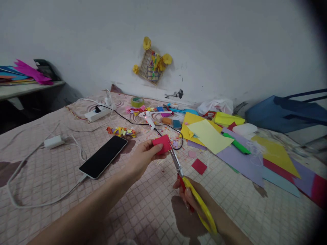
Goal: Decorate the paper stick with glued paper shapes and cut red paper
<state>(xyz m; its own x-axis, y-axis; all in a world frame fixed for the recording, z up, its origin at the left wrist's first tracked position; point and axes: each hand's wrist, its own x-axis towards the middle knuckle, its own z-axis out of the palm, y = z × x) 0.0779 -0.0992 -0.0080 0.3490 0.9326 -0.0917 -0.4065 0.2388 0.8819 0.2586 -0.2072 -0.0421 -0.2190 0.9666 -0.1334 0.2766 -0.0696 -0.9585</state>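
Between the thumb and fingers of my left hand [146, 154] is a small piece of red paper [163, 144], held above the cloth. My right hand [190, 192] grips scissors [198, 200] with yellow and red handles. Their metal blades point up and away, with the tips at the right edge of the red paper. Whether the blades are parted there is too small to tell. A separate red paper square [199, 166] lies on the cloth to the right of the blades.
A white glue gun [149, 119] with a black cord lies beyond my hands. At left are a phone [103, 157], a charger [53, 141] and a power strip [98, 114]. Coloured paper sheets [212, 136] and a green marker [236, 143] spread across the right. Tape [137, 101] sits near the wall.
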